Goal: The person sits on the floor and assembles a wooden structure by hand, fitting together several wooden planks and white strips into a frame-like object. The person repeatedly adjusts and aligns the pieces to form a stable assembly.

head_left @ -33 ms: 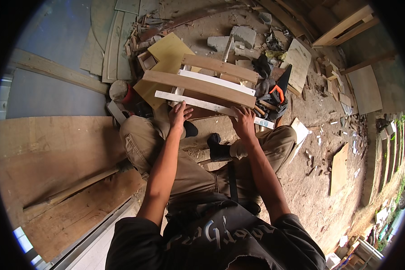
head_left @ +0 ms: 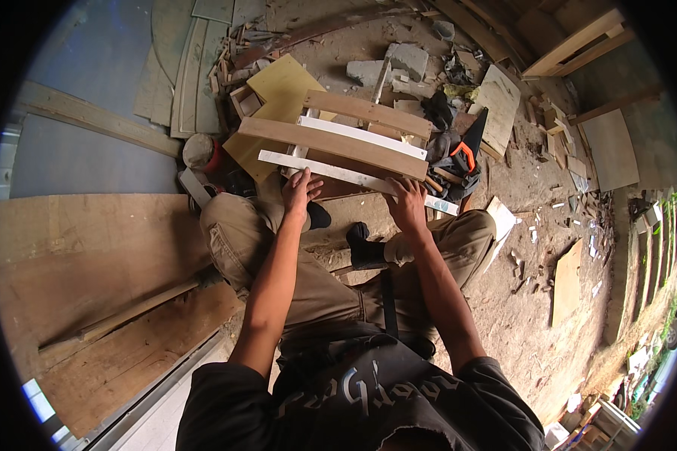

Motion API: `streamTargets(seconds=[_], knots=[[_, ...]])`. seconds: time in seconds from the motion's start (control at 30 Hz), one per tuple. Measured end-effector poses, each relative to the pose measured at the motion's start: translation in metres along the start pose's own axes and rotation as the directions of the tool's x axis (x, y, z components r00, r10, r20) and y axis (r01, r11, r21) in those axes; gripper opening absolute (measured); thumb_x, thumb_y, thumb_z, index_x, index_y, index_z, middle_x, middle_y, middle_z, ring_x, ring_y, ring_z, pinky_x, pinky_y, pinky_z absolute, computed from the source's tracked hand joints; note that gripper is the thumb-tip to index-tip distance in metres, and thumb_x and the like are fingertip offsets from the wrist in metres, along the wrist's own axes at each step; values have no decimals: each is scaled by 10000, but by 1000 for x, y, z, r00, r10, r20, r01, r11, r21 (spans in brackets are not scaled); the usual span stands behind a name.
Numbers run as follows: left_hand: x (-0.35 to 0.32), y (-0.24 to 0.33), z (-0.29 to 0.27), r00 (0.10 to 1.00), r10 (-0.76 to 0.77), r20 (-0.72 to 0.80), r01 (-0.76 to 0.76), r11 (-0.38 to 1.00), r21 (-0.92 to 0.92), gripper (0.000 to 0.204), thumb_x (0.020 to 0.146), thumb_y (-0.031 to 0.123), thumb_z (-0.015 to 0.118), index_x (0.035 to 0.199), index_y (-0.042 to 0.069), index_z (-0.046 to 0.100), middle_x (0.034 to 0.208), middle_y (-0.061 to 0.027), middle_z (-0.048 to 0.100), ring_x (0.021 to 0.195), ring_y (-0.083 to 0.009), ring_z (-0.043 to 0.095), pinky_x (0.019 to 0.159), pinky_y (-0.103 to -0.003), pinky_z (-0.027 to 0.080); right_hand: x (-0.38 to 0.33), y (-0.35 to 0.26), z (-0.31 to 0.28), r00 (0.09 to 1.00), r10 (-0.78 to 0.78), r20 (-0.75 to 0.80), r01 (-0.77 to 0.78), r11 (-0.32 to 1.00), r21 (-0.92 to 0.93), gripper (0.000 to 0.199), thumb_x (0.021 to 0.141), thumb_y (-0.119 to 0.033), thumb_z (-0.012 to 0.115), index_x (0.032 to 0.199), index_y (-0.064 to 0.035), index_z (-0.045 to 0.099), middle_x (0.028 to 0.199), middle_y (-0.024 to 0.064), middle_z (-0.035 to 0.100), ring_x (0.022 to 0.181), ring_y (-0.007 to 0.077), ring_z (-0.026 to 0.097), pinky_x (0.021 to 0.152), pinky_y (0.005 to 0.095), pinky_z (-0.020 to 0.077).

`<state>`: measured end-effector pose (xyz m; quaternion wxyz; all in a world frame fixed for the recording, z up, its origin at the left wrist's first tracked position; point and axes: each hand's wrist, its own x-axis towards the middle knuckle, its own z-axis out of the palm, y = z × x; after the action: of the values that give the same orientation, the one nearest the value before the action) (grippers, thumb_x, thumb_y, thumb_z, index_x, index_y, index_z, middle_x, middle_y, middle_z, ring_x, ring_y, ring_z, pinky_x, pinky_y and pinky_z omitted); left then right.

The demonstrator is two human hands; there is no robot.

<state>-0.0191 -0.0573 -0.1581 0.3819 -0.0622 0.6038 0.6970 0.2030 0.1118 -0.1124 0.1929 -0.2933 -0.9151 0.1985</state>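
Note:
A slatted wooden frame stands before my crossed legs, with brown slats (head_left: 331, 143) and a white slat (head_left: 365, 137) lying side by side. Along its near side runs a narrow white wooden strip (head_left: 346, 177), slightly slanted down to the right. My left hand (head_left: 299, 197) grips the strip left of its middle, fingertips at its lower edge. Farther right, my right hand (head_left: 408, 204) is closed over the strip, its fingers on top. The palms and what lies under the strip are hidden.
A handsaw with an orange handle (head_left: 465, 156) lies on dark bags right of the frame. Yellow board (head_left: 284, 81) and concrete blocks (head_left: 408, 60) lie beyond. A bucket (head_left: 200, 152) stands left; a plywood sheet (head_left: 98, 255) is beside my left knee. Wood scraps litter the floor.

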Motion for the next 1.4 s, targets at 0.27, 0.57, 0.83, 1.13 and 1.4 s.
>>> streamTargets(seconds=[0.27, 0.57, 0.83, 1.13, 1.4], knots=[[1, -1, 0, 999, -29, 31, 27, 999, 35, 376, 931, 356, 649, 1168, 67, 605, 1039, -106, 687, 895, -186, 679, 704, -308, 547, 0, -1, 0, 999, 15, 29, -14, 999, -50, 428, 790, -168, 724, 1209, -152, 636, 1133, 76, 620, 1122, 301, 528, 962, 484, 358], [2, -2, 0, 1000, 7, 19, -8, 998, 56, 367, 930, 353, 654, 1136, 54, 603, 1010, -109, 698, 859, -193, 691, 683, -304, 552, 0, 2, 2, 1000, -20, 0, 19, 999, -31, 440, 788, -163, 724, 1218, -150, 632, 1114, 78, 618, 1114, 304, 529, 959, 482, 358], [5, 0, -2, 999, 1, 49, -7, 991, 133, 425, 925, 399, 649, 1162, 58, 559, 1022, -100, 691, 882, -177, 677, 702, -302, 540, 0, 0, 2, 1000, -17, 2, 18, 999, -45, 461, 784, -166, 731, 1231, -163, 618, 1123, 79, 614, 1121, 304, 528, 957, 488, 354], [1, 5, 6, 998, -58, 2, 58, 995, 86, 390, 926, 364, 658, 1158, 56, 597, 1000, -95, 703, 870, -171, 686, 655, -288, 551, 1, -1, 1, 998, 44, 46, -42, 998, -42, 418, 805, -163, 728, 1215, -137, 647, 1185, 77, 636, 1162, 307, 524, 980, 468, 346], [1, 4, 1, 996, -22, 91, 15, 997, 75, 404, 932, 364, 642, 1206, 77, 566, 1052, -81, 685, 945, -178, 659, 766, -311, 514, 2, 3, 4, 1000, -22, 0, 22, 1000, -14, 431, 807, -165, 705, 1234, -154, 646, 1145, 73, 640, 1125, 296, 536, 977, 494, 344]])
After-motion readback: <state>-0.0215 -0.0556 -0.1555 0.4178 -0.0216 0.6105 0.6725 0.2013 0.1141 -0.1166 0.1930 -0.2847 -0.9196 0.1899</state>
